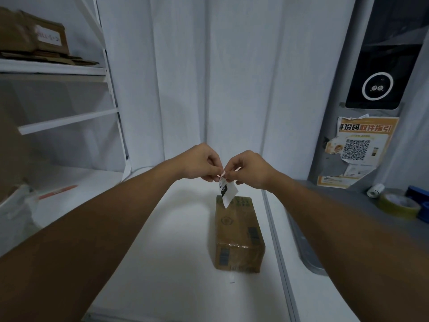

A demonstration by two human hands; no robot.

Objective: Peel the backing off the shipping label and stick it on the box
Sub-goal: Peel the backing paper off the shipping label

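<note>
Nearest: brown cardboard box [239, 235], rectangular, taped, sits on white surface [176, 228]; printed marks on it unreadable. Above box's far end, shipping label [227, 191] hangs in air, white paper with black patch, text too small to read. Left hand [201, 164] and right hand [248, 169] fingers pinch label's top corner; fingertips hide peel edge. Right: yellow tape roll [399, 205] on grey ledge.
</note>
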